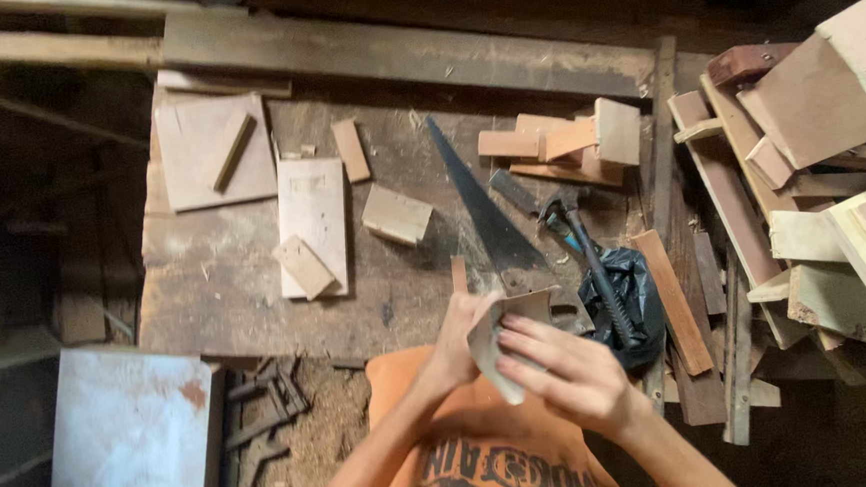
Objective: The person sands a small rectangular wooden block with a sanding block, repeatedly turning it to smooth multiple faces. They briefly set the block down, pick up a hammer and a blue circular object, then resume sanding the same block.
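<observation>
My left hand (456,344) and my right hand (566,371) hold a folded, greyish sheet of sandpaper (504,341) between them, just above the near edge of a worn wooden workbench (215,287). The left hand grips its left side; the fingers of my right hand press flat on its face. A narrow stick of wood (459,272) stands just beyond my left hand, partly hidden by it.
A handsaw (481,205) lies on the bench with a claw hammer (595,264) and black plastic bag (625,297) to its right. Small wood blocks and boards (313,221) are scattered around. A heap of offcuts (810,180) fills the right side. A white panel (130,443) is lower left.
</observation>
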